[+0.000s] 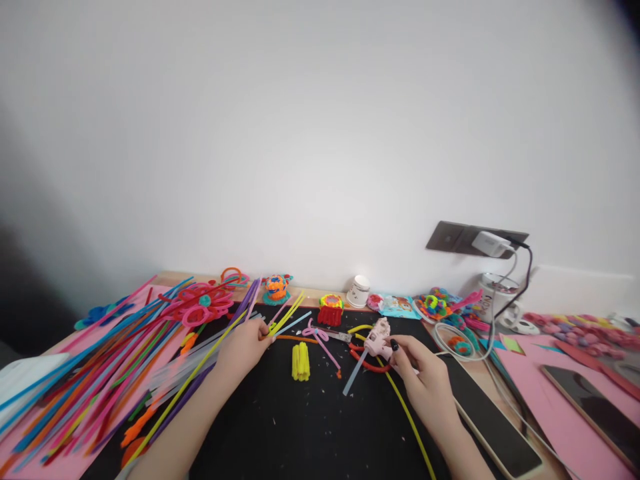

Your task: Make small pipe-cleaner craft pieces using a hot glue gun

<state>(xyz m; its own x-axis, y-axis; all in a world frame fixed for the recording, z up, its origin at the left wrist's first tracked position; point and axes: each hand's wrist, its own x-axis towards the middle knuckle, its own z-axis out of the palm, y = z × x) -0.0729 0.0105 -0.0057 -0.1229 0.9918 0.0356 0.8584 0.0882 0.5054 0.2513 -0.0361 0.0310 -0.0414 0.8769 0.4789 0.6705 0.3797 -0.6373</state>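
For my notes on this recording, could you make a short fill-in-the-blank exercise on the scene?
1. The right hand holds a pale ____ glue gun.
2. Between it and the left hand, a bundle of short ____ pieces sits on the black mat.
3. The charger is ____.
4. The hand farther from the charger is the ____ one.

Missing words: pink; yellow; white; left

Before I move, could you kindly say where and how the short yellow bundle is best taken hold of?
Probably around its middle, pinching the left and right sides, coming from above and the near side: the yellow bundle is compact and narrow from side to side, while an orange strand lies behind it and a purple bow off to its right.
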